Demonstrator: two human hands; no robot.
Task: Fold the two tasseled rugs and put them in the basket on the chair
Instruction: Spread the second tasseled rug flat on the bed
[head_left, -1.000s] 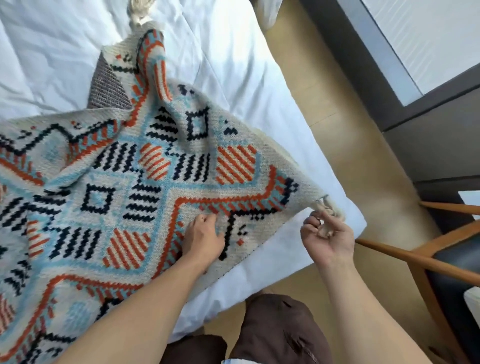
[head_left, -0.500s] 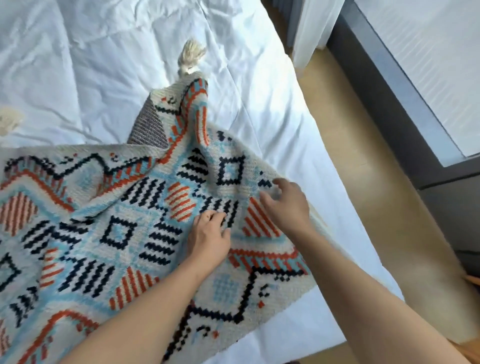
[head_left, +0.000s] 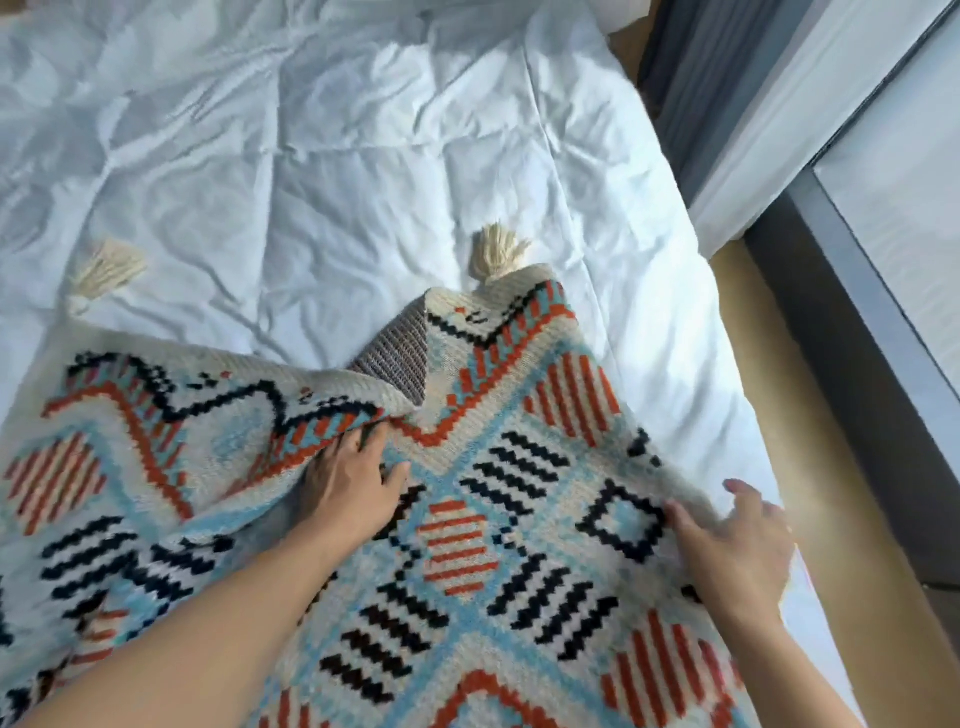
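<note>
Tasseled rug (head_left: 467, 519): woven, cream ground with light blue bands, orange-striped diamonds and black zigzag bars; lies spread over the near part of the bed, its right edge running close to the mattress side. One far portion is turned over on itself, showing a grey-brown ribbed underside (head_left: 392, 358). Cream tassel (head_left: 496, 249) at the far corner, lying on the bedding; second cream tassel (head_left: 104, 267) at the far left, also on the bedding. Left hand (head_left: 348, 483): placed on the rug near its middle, fingertips tucked under the raised folded layer, thumb out to the right; whether the fingers clamp that layer cannot be told. Right hand (head_left: 737, 540): at the rug's right edge, fingers extended and slightly spread, resting on the pile, gripping nothing visible. Both forearms enter from the lower frame across the rug. Bed (head_left: 311, 156): white quilted cover, creased, stitched in squares. Floor (head_left: 831, 467): tan, right of the bed. Curtain (head_left: 769, 114): white, with a grey panel beside it, upper right. Window frame (head_left: 857, 291): dark, running diagonally down the right side.
</note>
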